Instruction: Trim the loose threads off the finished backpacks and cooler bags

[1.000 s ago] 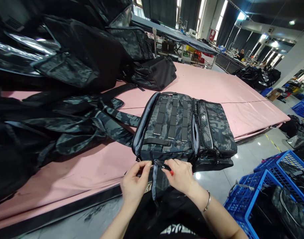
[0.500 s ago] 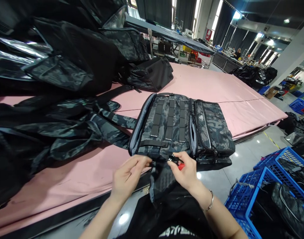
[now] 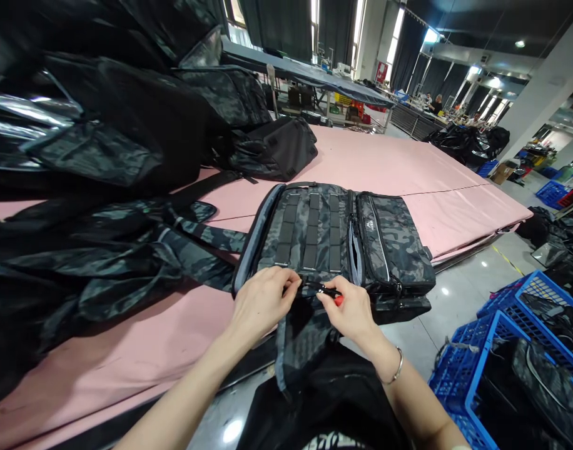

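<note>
A dark camouflage backpack (image 3: 321,234) lies flat in front of me, with rows of webbing on its face and a zipped pocket (image 3: 396,237) at its right side. My left hand (image 3: 265,300) is over its near edge, thumb and forefinger closed together; what they pinch is too small to make out. In my right hand (image 3: 349,306) are small black thread snips (image 3: 328,290) with a red part, their tips pointing left toward my left fingers. Below both hands, a padded camouflage panel (image 3: 305,344) hangs over the table edge toward me.
The backpack rests on a pink-covered table (image 3: 356,147). More camouflage bags (image 3: 122,119) are heaped on the left, with straps (image 3: 199,250) reaching toward the backpack. Blue crates (image 3: 483,350) holding dark pieces stand on the floor at right. Other people (image 3: 436,105) are far back.
My left hand has moved up and right onto the backpack's near edge, closer to the snips. The right hand still holds the snips, slightly higher. The view has shifted a little.
</note>
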Available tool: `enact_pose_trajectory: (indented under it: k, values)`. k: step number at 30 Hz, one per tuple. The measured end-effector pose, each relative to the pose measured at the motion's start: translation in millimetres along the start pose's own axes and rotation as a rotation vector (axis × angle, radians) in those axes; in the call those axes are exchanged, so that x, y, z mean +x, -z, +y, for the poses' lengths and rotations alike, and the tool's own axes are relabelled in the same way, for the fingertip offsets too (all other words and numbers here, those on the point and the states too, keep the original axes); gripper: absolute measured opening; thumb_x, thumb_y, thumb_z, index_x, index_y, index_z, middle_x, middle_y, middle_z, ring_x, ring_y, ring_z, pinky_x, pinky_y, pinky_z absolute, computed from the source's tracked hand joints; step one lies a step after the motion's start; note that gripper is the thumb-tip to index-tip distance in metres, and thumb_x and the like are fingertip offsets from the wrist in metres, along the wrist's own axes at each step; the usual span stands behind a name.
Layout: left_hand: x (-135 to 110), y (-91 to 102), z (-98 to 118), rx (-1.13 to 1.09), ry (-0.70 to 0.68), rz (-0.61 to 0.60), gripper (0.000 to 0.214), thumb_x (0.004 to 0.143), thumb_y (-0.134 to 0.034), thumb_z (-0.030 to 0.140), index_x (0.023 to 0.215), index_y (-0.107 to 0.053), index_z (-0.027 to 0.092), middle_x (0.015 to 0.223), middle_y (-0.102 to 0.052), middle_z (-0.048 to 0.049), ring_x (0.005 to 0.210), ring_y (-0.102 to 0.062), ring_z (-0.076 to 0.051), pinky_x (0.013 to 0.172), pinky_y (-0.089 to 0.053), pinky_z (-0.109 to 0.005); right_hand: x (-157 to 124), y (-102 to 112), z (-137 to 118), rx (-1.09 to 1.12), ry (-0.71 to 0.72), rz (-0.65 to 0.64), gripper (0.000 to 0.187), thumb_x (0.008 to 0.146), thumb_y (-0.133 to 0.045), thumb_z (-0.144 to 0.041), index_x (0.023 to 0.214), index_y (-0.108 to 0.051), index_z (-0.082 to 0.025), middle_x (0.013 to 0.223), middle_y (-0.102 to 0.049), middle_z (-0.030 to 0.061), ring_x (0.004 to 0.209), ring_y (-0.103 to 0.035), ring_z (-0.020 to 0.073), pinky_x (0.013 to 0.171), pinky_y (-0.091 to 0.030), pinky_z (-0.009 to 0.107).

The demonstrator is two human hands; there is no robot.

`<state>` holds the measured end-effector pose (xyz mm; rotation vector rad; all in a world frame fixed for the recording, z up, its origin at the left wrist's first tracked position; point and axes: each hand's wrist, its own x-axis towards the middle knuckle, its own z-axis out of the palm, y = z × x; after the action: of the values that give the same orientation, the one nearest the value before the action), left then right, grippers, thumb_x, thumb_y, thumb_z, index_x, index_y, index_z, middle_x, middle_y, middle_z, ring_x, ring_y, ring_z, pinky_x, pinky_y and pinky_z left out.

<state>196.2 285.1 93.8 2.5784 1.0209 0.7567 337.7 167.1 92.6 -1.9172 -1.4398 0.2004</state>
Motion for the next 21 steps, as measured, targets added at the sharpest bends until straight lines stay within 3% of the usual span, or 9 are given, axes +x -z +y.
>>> enact_pose_trajectory:
  k: [10, 17, 21]
  values:
    - [-3, -5.2, 0, 0.062, -0.093, 0.038, 0.021, 0.084, -0.038, 0.027, 0.073, -0.054, 0.021, 0.073, -0.062, -0.0060, 0.071, -0.056, -0.022, 0.064, -0.040, -0.031, 14, 11, -13, -0.224, 0.072, -0.110, 0.012, 0.084, -0.059, -0.032, 0.094, -0.060, -0.026, 0.074, -0.069, -0.0013, 0.074, -0.066, 0.0179, 0.063, -0.043, 0.025]
    - [-8, -12.7, 2, 0.335, -0.295, 0.184, 0.023, 0.089, -0.039, 0.021, 0.076, -0.058, 0.017, 0.070, -0.058, -0.0072, 0.070, -0.052, -0.023, 0.062, -0.036, -0.033, 16, 7, -11, -0.258, 0.065, -0.117, 0.011, 0.084, -0.059, -0.033, 0.093, -0.060, -0.027, 0.076, -0.070, -0.0007, 0.074, -0.067, 0.0186, 0.061, -0.043, 0.025]
    - [-8, -14.7, 2, 0.306, -0.311, 0.205, 0.022, 0.088, -0.041, 0.021, 0.076, -0.058, 0.017, 0.070, -0.059, -0.0077, 0.070, -0.051, -0.023, 0.062, -0.036, -0.034, 15, 5, -10, -0.250, 0.072, -0.104, 0.010, 0.084, -0.058, -0.032, 0.091, -0.061, -0.026, 0.076, -0.069, -0.0004, 0.075, -0.067, 0.0189, 0.061, -0.043, 0.025]
